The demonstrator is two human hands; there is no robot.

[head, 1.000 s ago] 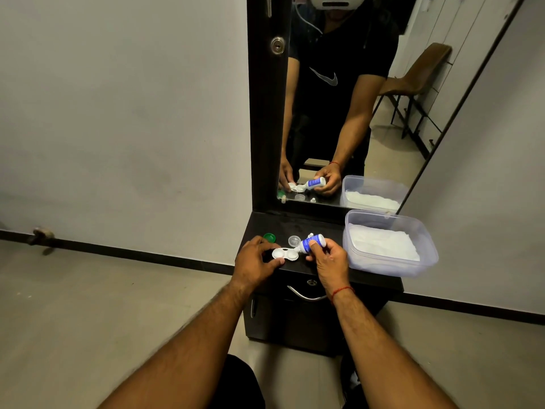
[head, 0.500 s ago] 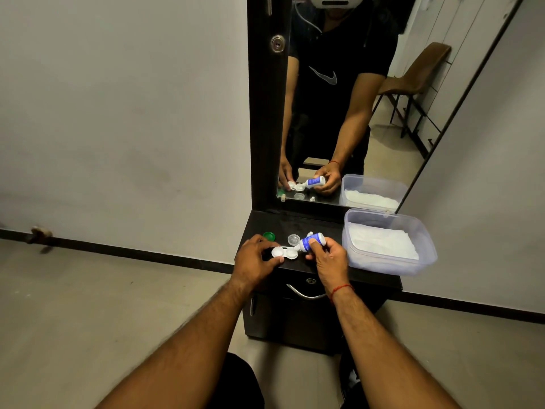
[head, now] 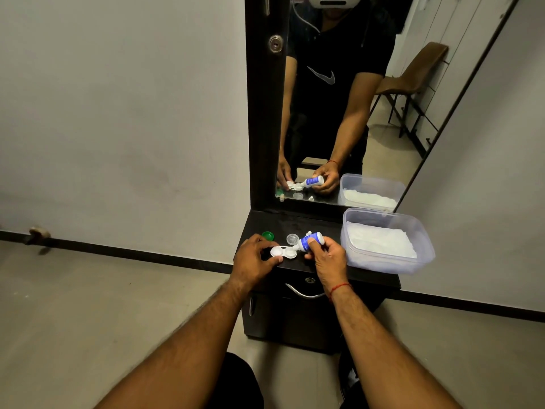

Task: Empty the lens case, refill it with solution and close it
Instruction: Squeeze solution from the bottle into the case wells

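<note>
Your left hand (head: 255, 258) pinches the lens case (head: 283, 251) on the cabinet top (head: 321, 225); your right hand (head: 327, 258) grips the solution bottle (head: 309, 241), nozzle at its right well (refilling, I'd judge). Next: fill both wells, then cap.

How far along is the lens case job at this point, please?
Both caps are off: green cap and clear cap lie on the dresser. The left hand steadies the lens case while the right hand tips the solution bottle at its right well. Remaining: screwing both caps on.
</note>
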